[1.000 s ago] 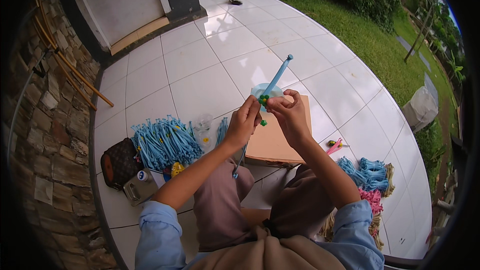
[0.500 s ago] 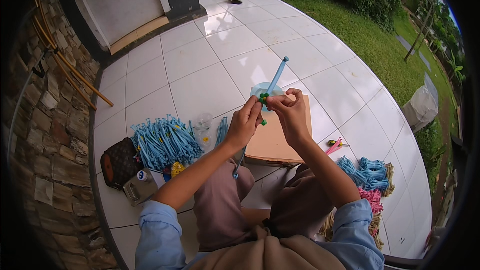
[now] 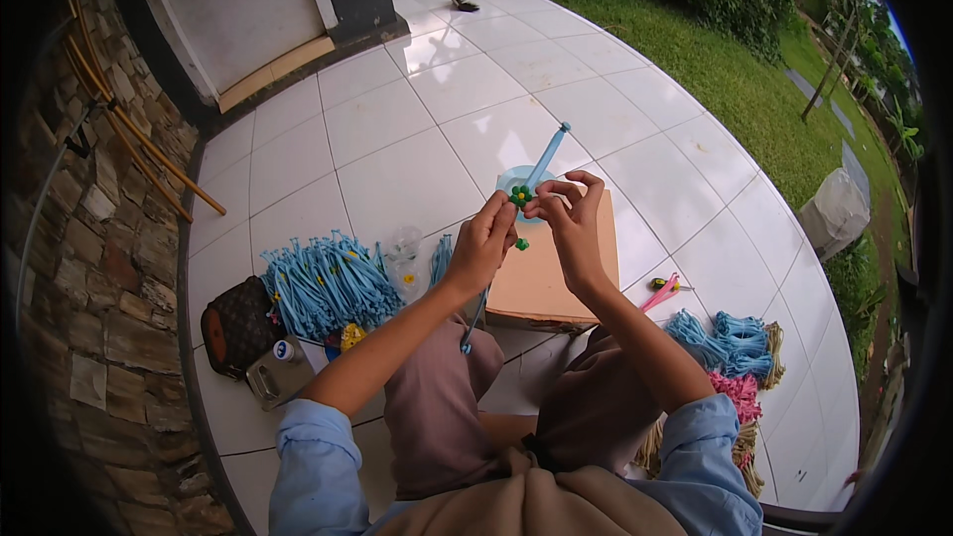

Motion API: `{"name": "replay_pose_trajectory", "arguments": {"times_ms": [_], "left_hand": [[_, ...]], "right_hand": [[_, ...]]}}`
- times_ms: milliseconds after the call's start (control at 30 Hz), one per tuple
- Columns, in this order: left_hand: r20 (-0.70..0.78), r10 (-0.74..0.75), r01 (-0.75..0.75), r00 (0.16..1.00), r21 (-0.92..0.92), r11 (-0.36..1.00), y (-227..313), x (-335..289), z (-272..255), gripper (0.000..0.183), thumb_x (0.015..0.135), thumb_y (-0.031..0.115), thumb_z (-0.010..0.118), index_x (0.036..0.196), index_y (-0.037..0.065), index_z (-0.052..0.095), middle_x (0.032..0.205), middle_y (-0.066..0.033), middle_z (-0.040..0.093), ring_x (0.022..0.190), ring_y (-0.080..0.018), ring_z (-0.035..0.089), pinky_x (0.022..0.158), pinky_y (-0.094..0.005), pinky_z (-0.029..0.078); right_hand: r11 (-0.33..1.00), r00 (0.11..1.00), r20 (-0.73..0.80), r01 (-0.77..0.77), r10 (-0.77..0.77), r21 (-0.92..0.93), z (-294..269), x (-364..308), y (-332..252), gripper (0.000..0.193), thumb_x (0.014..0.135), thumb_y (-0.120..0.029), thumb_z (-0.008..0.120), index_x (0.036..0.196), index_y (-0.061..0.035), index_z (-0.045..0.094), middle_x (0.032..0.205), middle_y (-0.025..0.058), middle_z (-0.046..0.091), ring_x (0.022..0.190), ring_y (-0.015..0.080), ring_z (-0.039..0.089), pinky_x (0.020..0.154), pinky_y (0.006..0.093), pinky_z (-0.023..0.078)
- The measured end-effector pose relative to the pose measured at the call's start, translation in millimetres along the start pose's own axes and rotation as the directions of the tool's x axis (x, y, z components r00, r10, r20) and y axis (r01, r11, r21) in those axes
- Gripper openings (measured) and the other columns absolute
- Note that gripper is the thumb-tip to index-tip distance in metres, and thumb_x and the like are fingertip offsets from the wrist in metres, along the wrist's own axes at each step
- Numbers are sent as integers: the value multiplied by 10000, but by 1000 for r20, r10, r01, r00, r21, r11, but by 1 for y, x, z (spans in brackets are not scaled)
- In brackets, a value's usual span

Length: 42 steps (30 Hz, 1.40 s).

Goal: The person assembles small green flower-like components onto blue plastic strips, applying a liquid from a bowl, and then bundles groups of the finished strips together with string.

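Head view, green flower point(image 3: 520, 197) pinched between left hand point(image 3: 483, 246), right hand point(image 3: 573, 223)

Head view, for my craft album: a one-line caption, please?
Both hands pinch a green flower on a blue stick above a cardboard box.

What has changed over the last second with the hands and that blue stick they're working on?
Very little. The left hand and right hand keep pinching the small green flower on the light blue stick; the stick's upper end has tipped slightly toward upright, and the fingers have shifted a little. The cardboard box, the pile of blue sticks and the brown bag stayed put.
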<state>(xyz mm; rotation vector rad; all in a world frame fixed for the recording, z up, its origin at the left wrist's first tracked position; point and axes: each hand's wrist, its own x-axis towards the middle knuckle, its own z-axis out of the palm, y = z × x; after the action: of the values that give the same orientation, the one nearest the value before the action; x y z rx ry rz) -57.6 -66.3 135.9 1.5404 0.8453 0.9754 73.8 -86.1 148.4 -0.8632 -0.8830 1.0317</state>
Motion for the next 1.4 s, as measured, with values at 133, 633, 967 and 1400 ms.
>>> {"name": "replay_pose_trajectory", "arguments": {"times_ms": [133, 633, 967, 1400], "left_hand": [[11, -1, 0, 1000, 11, 1000, -2, 0, -2, 237, 975, 273, 344, 873, 77, 432, 558, 27, 368, 428, -25, 313, 380, -185, 290], [28, 9, -4, 1000, -165, 986, 1, -2, -5, 235, 977, 270, 322, 888, 89, 443, 591, 25, 363, 451, -23, 286, 387, -171, 258], [-107, 134, -127, 985, 68, 990, -26, -1, -50, 208, 945, 273, 426, 999, 72, 435, 679, -45, 557, 524, -102, 471, 569, -254, 426], [-587, 441, -567, 679, -38, 823, -34, 6, -158, 303, 859, 18, 535, 1068, 57, 319, 882, -79, 448, 882, -196, 588, 844, -331, 509]], "right_hand": [[988, 997, 25, 73, -70, -135, 7, -1, 3, 602, 796, -116, 668, 1158, -39, 192, 886, 126, 547, 776, 170, 581, 716, 255, 477], [893, 945, 164, 322, -283, -316, 15, 9, -3, 677, 772, -24, 663, 1258, -100, 198, 628, 73, 569, 573, 139, 576, 551, 241, 452], [831, 932, 168, 363, -321, -422, 46, 29, -3, 486, 866, -44, 545, 1246, -84, 245, 686, 121, 646, 585, 140, 619, 555, 230, 469], [679, 726, 661, 389, 191, -623, 91, 74, 98, 506, 879, -281, 560, 1256, -40, 322, 1041, 219, 595, 917, 235, 614, 785, 314, 494]]}}
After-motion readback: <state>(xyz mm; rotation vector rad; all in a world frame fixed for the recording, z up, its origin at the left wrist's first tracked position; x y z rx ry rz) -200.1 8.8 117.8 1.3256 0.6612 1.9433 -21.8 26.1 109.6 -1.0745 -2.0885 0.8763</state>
